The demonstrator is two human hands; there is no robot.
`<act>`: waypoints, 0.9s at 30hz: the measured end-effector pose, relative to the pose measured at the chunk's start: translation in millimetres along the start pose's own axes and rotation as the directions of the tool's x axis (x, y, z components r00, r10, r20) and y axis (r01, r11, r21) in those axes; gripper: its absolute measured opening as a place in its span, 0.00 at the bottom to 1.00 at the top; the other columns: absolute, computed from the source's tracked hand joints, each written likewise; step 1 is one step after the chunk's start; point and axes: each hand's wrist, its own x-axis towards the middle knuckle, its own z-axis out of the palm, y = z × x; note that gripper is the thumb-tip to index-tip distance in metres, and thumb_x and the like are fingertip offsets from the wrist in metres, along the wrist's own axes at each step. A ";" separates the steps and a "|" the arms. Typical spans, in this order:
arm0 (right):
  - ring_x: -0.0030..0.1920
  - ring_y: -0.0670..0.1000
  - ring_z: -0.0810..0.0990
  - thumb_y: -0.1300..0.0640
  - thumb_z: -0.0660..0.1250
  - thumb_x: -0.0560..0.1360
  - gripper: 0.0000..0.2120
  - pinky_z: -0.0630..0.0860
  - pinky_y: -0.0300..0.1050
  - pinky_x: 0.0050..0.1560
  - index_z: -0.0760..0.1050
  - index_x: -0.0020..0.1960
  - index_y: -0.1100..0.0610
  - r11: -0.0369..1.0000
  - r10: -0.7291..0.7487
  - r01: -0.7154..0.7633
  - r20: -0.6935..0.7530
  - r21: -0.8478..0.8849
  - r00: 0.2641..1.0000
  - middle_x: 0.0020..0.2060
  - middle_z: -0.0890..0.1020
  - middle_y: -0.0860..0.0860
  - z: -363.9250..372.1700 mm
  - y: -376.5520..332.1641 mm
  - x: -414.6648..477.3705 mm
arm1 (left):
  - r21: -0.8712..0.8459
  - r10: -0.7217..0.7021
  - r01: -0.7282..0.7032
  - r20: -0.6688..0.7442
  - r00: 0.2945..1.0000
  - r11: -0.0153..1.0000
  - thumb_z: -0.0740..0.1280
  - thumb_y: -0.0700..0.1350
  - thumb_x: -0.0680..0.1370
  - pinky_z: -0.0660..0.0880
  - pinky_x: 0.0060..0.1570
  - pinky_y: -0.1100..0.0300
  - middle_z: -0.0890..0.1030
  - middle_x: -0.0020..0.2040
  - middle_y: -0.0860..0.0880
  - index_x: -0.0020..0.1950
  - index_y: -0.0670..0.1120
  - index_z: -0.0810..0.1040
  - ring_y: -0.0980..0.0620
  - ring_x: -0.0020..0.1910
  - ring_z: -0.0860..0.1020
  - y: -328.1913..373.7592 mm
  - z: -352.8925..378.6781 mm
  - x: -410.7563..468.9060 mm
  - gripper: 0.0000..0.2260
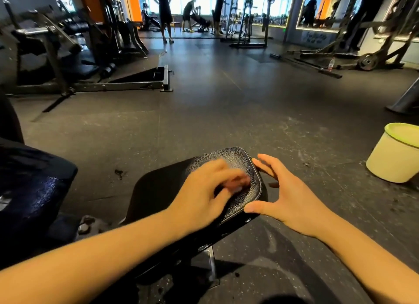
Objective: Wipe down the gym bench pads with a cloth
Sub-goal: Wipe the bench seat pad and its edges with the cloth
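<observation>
A black bench seat pad (pixel 163 190) with cracked, shiny leather fills the lower middle of the head view. My left hand (pixel 204 190) lies blurred on its right part, fingers curled over a small reddish cloth (pixel 240 182) that is mostly hidden. My right hand (pixel 288 195) is spread open at the pad's right edge, thumb touching the rim and fingers held beside it. A second dark pad (pixel 31 186) sits at the left.
A pale green bucket (pixel 394 154) stands on the floor to the right. Dark debris (pixel 119 173) lies on the rubber floor left of the pad. Weight machines (pixel 68 54) stand at the back left, racks and people farther back.
</observation>
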 end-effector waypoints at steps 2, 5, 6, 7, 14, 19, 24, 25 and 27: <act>0.74 0.37 0.62 0.35 0.78 0.62 0.56 0.61 0.38 0.71 0.50 0.81 0.40 1.000 -0.007 0.007 0.005 -0.008 1.000 0.76 0.61 0.30 0.3 0.4 1.6 | 0.028 0.028 -0.030 0.060 0.998 0.999 0.68 0.43 0.80 0.75 0.53 0.58 0.79 0.51 0.52 0.64 0.48 0.81 0.53 0.51 0.78 -14.7 -22.1 -31.6 0.13; 0.74 0.37 0.62 0.35 0.78 0.61 0.56 0.61 0.38 0.70 0.51 0.80 0.40 1.000 0.000 0.000 0.009 -0.018 1.000 0.76 0.61 0.30 -1.0 -1.3 2.9 | 0.198 -0.141 0.146 -0.037 0.989 0.969 0.64 0.53 0.80 0.74 0.46 0.54 0.77 0.44 0.53 0.57 0.49 0.83 0.49 0.46 0.79 -66.7 -39.5 -16.3 0.13; 0.75 0.37 0.62 0.34 0.78 0.61 0.56 0.61 0.39 0.71 0.51 0.80 0.40 1.000 -0.003 0.003 0.012 -0.017 1.000 0.76 0.61 0.31 -1.3 -2.5 2.7 | 0.231 -0.207 0.225 -0.102 0.973 0.947 0.62 0.55 0.79 0.73 0.44 0.52 0.75 0.41 0.53 0.53 0.49 0.84 0.46 0.45 0.79 -75.9 -37.6 2.1 0.14; 0.75 0.37 0.62 0.33 0.78 0.61 0.57 0.62 0.40 0.73 0.51 0.80 0.40 1.000 -0.006 0.006 0.012 -0.012 1.000 0.76 0.61 0.30 -1.4 -3.3 1.8 | 0.241 -0.246 0.276 -0.148 0.958 0.930 0.62 0.55 0.78 0.72 0.43 0.51 0.75 0.40 0.53 0.51 0.50 0.84 0.44 0.45 0.79 -74.8 -31.4 20.5 0.14; 0.75 0.37 0.64 0.34 0.79 0.62 0.56 0.66 0.46 0.74 0.50 0.80 0.39 1.000 -0.008 0.008 0.009 0.004 1.000 0.75 0.62 0.28 0.6 2.3 3.0 | -0.062 0.076 -0.073 0.049 0.996 0.995 0.65 0.43 0.80 0.77 0.52 0.54 0.79 0.49 0.51 0.62 0.50 0.81 0.51 0.50 0.79 5.1 -7.2 -2.9 0.12; 0.76 0.39 0.62 0.31 0.78 0.61 0.57 0.64 0.49 0.76 0.50 0.80 0.39 1.000 -0.011 0.011 0.011 0.001 1.000 0.75 0.61 0.27 0.1 3.5 2.6 | 0.191 -0.208 0.240 -0.174 0.963 0.952 0.65 0.52 0.79 0.76 0.45 0.46 0.74 0.40 0.53 0.52 0.52 0.84 0.51 0.42 0.76 -60.8 -20.5 32.3 0.10; 0.74 0.38 0.65 0.33 0.79 0.62 0.56 0.68 0.48 0.74 0.50 0.80 0.40 1.000 -0.005 0.005 0.009 0.026 1.000 0.75 0.62 0.30 1.8 3.6 3.0 | 0.042 0.090 -0.093 0.059 0.994 0.995 0.66 0.44 0.79 0.74 0.49 0.56 0.78 0.47 0.50 0.60 0.49 0.83 0.50 0.48 0.78 8.2 5.1 33.3 0.11; 0.74 0.37 0.65 0.34 0.79 0.62 0.56 0.69 0.48 0.74 0.51 0.80 0.41 0.999 -0.002 0.002 0.010 0.042 1.000 0.76 0.63 0.30 2.3 3.1 3.2 | 0.094 0.048 -0.050 0.029 0.998 0.994 0.66 0.45 0.80 0.74 0.49 0.55 0.78 0.46 0.50 0.60 0.48 0.83 0.49 0.48 0.78 -4.7 4.1 40.8 0.11; 0.75 0.36 0.64 0.35 0.80 0.62 0.56 0.69 0.49 0.74 0.52 0.81 0.43 0.997 -0.003 0.003 0.006 0.077 1.000 0.76 0.63 0.31 2.9 2.9 2.4 | 0.204 -0.184 0.206 -0.120 0.976 0.957 0.65 0.51 0.78 0.74 0.49 0.50 0.78 0.44 0.48 0.55 0.48 0.84 0.44 0.48 0.79 -43.2 -6.1 64.1 0.12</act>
